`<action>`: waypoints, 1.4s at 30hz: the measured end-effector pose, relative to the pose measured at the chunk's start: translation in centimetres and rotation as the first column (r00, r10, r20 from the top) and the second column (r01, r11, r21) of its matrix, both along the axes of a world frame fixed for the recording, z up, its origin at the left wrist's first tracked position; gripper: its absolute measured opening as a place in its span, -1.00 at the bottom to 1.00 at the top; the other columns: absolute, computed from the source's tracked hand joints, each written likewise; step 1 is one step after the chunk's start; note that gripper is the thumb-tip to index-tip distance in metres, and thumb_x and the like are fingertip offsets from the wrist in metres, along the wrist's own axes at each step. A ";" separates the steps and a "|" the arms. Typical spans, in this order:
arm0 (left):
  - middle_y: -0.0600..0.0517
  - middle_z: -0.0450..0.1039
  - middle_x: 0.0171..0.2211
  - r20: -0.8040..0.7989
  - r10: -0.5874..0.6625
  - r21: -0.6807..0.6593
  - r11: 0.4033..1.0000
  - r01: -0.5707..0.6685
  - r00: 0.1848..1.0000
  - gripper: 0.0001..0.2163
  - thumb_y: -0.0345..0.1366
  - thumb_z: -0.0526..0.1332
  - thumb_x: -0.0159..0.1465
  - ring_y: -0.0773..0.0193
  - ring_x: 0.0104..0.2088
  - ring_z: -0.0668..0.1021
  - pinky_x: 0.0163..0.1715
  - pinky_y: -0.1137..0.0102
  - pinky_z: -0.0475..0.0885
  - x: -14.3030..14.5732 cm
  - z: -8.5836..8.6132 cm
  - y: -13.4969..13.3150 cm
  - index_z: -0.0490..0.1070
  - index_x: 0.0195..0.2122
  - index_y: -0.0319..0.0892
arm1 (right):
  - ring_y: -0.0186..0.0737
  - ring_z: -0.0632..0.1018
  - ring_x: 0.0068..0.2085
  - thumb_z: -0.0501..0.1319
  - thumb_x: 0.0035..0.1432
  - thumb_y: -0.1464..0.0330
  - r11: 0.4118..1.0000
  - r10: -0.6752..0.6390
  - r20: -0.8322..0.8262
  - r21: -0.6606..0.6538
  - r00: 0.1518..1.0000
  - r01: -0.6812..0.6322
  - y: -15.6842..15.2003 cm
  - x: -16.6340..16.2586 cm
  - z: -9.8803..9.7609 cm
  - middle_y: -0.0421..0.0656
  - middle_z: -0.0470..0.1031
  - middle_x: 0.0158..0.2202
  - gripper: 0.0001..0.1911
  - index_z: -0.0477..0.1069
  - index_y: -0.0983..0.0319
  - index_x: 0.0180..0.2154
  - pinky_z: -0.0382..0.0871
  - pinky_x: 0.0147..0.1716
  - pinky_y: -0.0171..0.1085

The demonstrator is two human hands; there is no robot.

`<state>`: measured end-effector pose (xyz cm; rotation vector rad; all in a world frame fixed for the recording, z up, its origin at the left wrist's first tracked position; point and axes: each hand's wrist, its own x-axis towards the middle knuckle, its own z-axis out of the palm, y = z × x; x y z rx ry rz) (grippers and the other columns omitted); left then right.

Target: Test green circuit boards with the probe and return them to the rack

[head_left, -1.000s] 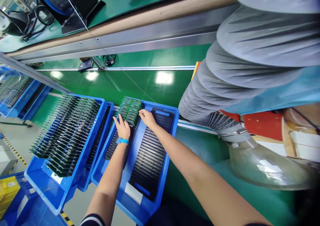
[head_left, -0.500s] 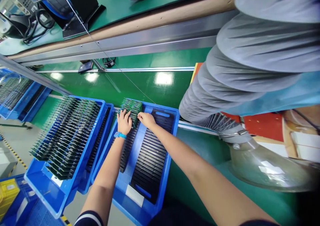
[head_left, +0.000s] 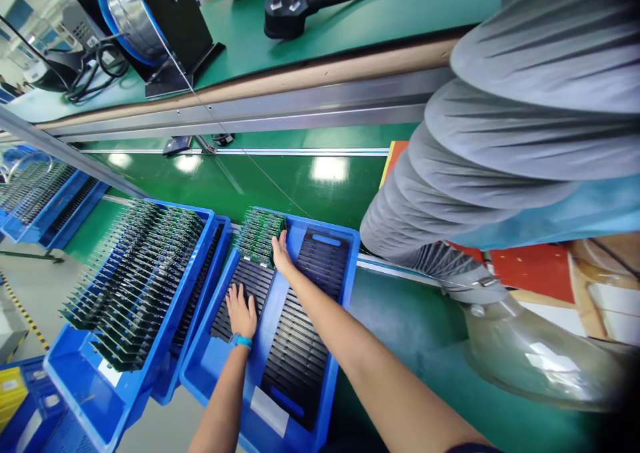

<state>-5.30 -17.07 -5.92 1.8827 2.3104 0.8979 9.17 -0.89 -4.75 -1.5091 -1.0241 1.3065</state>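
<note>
A blue tray (head_left: 354, 253) holds two black slotted racks. Green circuit boards (head_left: 259, 236) stand side by side in the far end of the left rack (head_left: 257, 281). My left hand (head_left: 242, 314), a blue band at its wrist, lies over the bare slots of that rack with its fingers spread, holding nothing. Against the right ends of the boards rests my right hand (head_left: 282, 253), its fingers stretched out and partly turned away. No board shows in the slots of the right rack (head_left: 300, 333).
To the left, another blue tray (head_left: 127, 409) carries many upright boards (head_left: 135, 273). A grey flexible duct (head_left: 480, 126) with a clear hood (head_left: 540, 353) hangs at the right. Above, a green bench (head_left: 240, 33) bears a wire spool (head_left: 133, 16) and a black plug (head_left: 285, 16).
My left hand has left the boards and come nearer, onto the bare slots. My right hand has gone from a pinch to stretched fingers beside the boards. The view has tipped upward slightly.
</note>
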 end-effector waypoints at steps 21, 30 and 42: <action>-0.12 0.23 0.18 -0.112 0.022 -0.191 0.981 -0.043 0.993 -0.64 -0.23 0.21 0.35 -0.01 0.12 0.38 0.07 -0.03 0.32 -1.5 -2.1 -0.6 0.28 0.14 -0.18 | 0.01 0.31 0.20 0.11 0.30 0.12 0.997 -0.037 -0.457 -0.071 0.889 0.005 2.7 5.2 1.9 -0.01 0.24 0.23 -0.54 0.30 0.21 0.13 0.10 0.18 0.13; -0.11 0.29 0.12 0.026 0.030 -0.132 0.991 -0.027 0.999 -0.69 -0.23 0.20 0.35 0.04 0.06 0.43 0.03 0.02 0.37 -0.3 0.7 -2.9 0.32 0.09 -0.19 | -0.16 0.58 -0.37 0.24 -0.05 -0.13 0.981 -0.049 -0.161 -0.191 0.986 0.017 -18.0 22.0 0.8 -0.05 0.59 -0.30 -0.44 0.47 0.24 -0.30 0.46 -0.17 -0.14; -0.07 0.51 -0.25 0.289 -0.620 -0.116 0.734 0.670 0.730 -0.50 -0.16 -0.18 0.47 0.12 0.00 0.49 -0.03 0.16 0.41 14.6 2.5 -17.3 0.38 -0.52 -0.16 | -0.07 0.57 -0.59 0.13 -0.09 0.07 0.743 -0.249 0.327 -0.539 0.912 0.396 -51.9 41.1 -4.0 -0.10 0.45 -0.70 -0.65 0.31 0.17 -0.68 0.46 -0.54 -0.21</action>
